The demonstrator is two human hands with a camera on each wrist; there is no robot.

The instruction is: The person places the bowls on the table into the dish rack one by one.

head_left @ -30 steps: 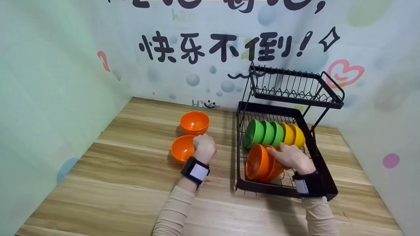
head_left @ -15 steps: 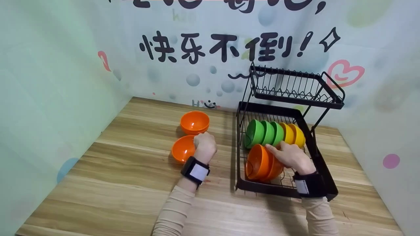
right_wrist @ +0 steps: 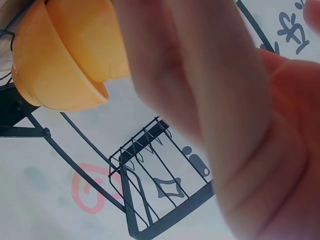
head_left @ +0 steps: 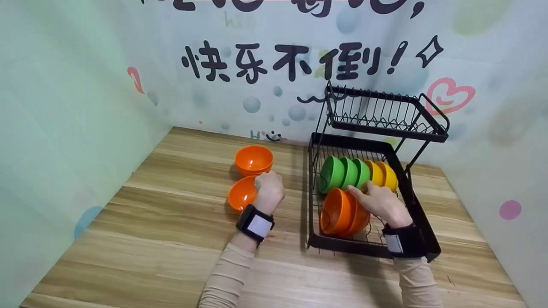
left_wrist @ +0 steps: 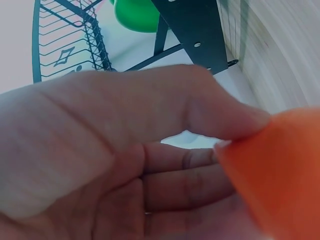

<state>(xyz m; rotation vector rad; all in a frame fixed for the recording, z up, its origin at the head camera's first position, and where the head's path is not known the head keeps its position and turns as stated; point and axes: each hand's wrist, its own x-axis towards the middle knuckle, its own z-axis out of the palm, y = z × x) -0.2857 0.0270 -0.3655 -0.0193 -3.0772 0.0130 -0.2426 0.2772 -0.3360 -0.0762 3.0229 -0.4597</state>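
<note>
My left hand [head_left: 269,190] pinches the right rim of an orange bowl [head_left: 242,196] at the left of the table. The left wrist view shows the thumb on that orange bowl [left_wrist: 280,170], with the other fingers beneath. Behind it sit stacked orange bowls [head_left: 254,159]. My right hand [head_left: 382,203] is over the black dish rack [head_left: 368,247], at the top right of two orange bowls [head_left: 336,212] standing on their sides. Its thumb reaches to their upper edge; whether it touches is unclear. In the right wrist view its fingers [right_wrist: 220,80] look extended.
Green bowls [head_left: 333,173] and yellow bowls [head_left: 388,176] stand on edge in the rack's back row. Above them is the wire upper shelf [head_left: 385,113]. A printed cloth [head_left: 265,98] hangs behind the wooden table [head_left: 150,222].
The orange bowl in my left hand has shifted slightly right. My right hand has risen a little, its thumb now nearer the upper edge of the racked orange bowls.
</note>
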